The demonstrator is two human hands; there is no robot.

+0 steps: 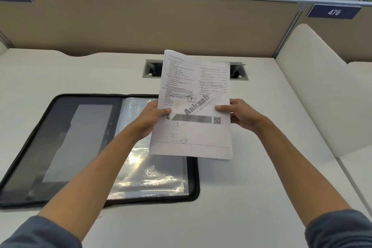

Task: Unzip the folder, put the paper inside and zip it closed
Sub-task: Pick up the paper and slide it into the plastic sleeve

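Observation:
A black zip folder (pixel 60 143) lies open and flat on the desk, left of centre, with a grey pocket on its left half and shiny clear plastic sleeves (pixel 153 175) on its right half. Above its right half I hold a printed paper (pixel 193 106) upright in the air, several sheets thick. My left hand (pixel 155 119) grips the paper's left edge with the thumb on the front. My right hand (pixel 239 115) grips the right edge in the same way. The paper hides the folder's far right corner.
The white desk (pixel 241 197) is bounded by a tan partition (pixel 161 22) at the back and a white divider (pixel 322 86) on the right. A grey cable hatch (pixel 150 71) sits in the desk behind the paper. A plant stands beyond the partition.

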